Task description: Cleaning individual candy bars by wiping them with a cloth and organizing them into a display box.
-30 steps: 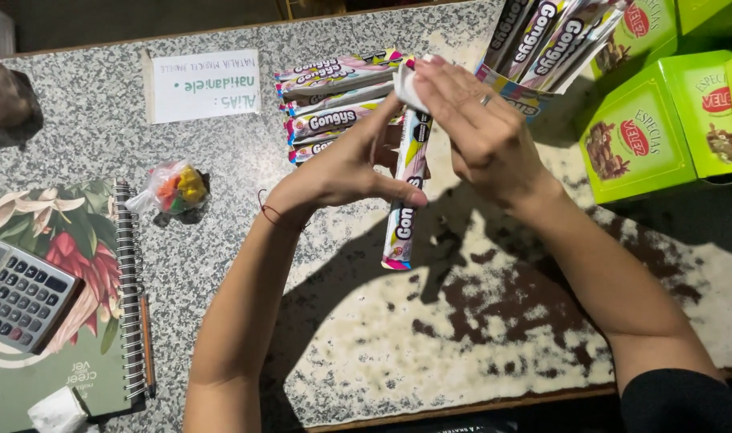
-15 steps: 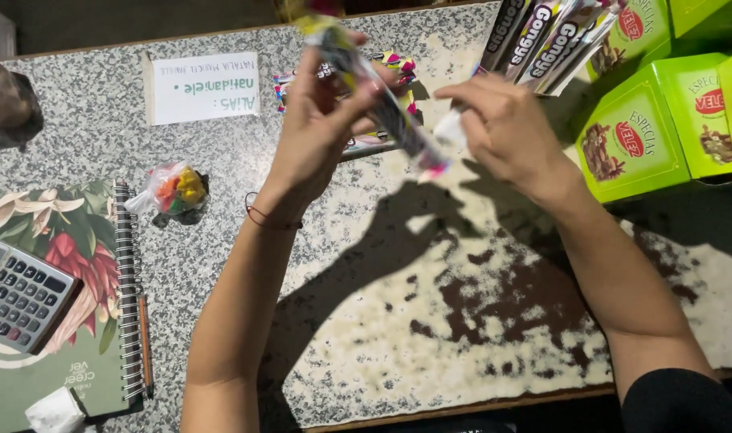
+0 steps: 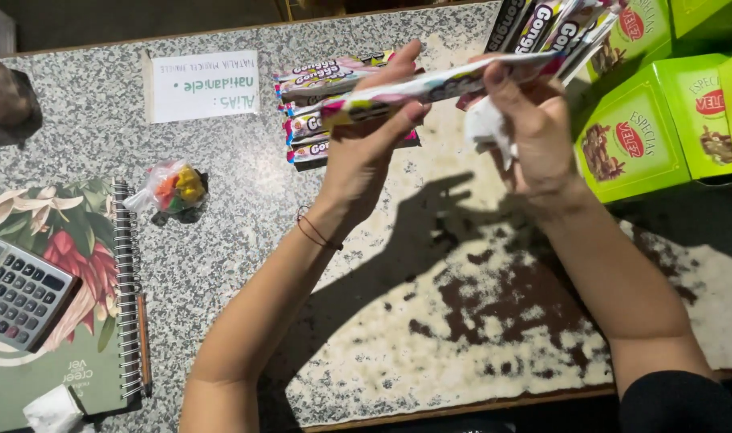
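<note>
Long multicoloured foil candy packet lies near level, left to right, spanning both your grips: left hand pinches one end, right hand closed on other, apparently with white cloth.

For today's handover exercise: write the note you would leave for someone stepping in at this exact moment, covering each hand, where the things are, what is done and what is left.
Left hand: grips one end of a long candy packet, held level above the counter.
Right hand: grips the packet's other end, with a white cloth bunched in the palm.
Stack of similar packets lies on the granite counter behind the left hand; more stand in a display by the green boxes.
Done: one packet lifted.
Left: the stack is untouched.
</note>
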